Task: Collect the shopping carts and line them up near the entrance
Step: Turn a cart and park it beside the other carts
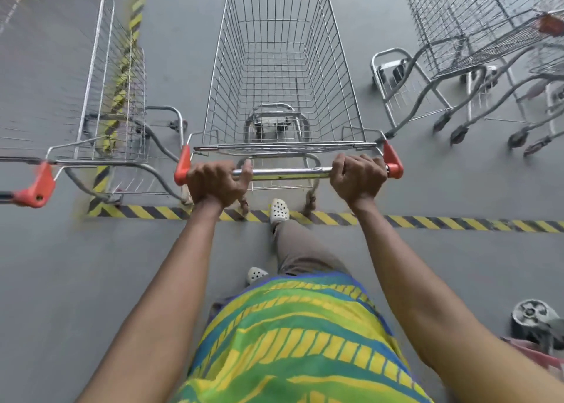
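A silver wire shopping cart (280,67) with red handle ends stands straight ahead of me on the grey floor. My left hand (215,183) grips the left part of its chrome handle bar (290,173). My right hand (357,179) grips the right part of the same bar. The basket is empty. A second cart (100,97) stands to the left, its red handle end near my left side. Nested carts (476,36) stand at the right, angled away.
A yellow-and-black striped floor line (457,222) runs across under the cart's rear wheels and turns up the left side (137,9). My foot in a white clog (279,210) is on the line. A loose wheel on a red frame (531,320) sits at lower right.
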Action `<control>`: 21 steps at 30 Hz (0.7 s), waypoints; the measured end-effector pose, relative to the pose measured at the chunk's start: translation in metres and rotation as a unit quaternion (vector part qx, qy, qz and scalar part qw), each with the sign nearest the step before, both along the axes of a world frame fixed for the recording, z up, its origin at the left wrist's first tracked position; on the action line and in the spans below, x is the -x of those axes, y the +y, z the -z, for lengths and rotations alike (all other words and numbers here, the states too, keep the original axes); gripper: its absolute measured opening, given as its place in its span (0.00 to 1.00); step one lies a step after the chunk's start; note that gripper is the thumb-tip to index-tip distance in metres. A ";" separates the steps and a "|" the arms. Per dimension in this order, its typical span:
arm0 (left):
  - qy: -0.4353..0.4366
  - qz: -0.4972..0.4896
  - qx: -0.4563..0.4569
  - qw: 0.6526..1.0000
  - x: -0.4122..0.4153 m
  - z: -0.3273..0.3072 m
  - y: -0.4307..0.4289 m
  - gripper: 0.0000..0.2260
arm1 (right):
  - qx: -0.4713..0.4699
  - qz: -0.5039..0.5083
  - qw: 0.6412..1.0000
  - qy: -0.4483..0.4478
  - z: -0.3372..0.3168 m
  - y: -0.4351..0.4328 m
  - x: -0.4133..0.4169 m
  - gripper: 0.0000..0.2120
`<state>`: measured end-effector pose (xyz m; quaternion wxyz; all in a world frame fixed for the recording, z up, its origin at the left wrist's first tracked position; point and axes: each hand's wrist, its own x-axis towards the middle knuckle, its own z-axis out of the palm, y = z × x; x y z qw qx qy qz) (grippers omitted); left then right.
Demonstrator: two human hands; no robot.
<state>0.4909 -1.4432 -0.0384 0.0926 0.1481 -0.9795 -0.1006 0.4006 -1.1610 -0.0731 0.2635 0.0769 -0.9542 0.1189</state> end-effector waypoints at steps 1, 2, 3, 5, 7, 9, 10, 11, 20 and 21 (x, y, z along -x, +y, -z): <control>-0.012 -0.003 -0.008 1.000 0.015 -0.002 -0.008 0.28 | -0.007 0.001 1.000 -0.002 -0.001 -0.010 0.015 0.21; -0.019 -0.007 -0.016 1.000 0.032 -0.004 -0.017 0.28 | -0.016 0.000 1.000 -0.004 -0.001 -0.019 0.031 0.22; -0.023 -0.015 -0.021 0.999 0.050 -0.005 -0.027 0.29 | -0.023 -0.005 1.000 -0.009 -0.001 -0.029 0.049 0.22; -0.024 -0.027 -0.021 0.999 0.085 -0.009 -0.042 0.30 | -0.024 -0.016 0.999 -0.034 -0.002 -0.046 0.082 0.23; -0.024 -0.028 -0.022 0.999 0.125 -0.006 -0.059 0.29 | -0.018 -0.014 0.999 -0.034 -0.001 -0.063 0.118 0.23; -0.023 -0.027 -0.043 0.998 0.167 0.002 -0.080 0.32 | -0.018 0.000 1.000 0.007 0.001 -0.081 0.157 0.23; -0.022 -0.028 -0.044 0.998 0.189 0.004 -0.091 0.34 | -0.014 0.006 1.000 0.017 0.001 -0.090 0.178 0.23; -0.023 -0.030 -0.042 0.998 0.211 0.006 -0.101 0.36 | -0.008 0.007 1.000 0.017 0.002 -0.099 0.200 0.23; -0.058 0.006 -0.050 0.997 0.415 -0.012 -0.172 0.33 | 0.021 0.027 0.999 -0.029 -0.006 -0.175 0.393 0.24; -0.058 0.006 -0.055 0.997 0.436 -0.012 -0.180 0.32 | 0.016 0.033 0.998 -0.046 -0.008 -0.182 0.413 0.24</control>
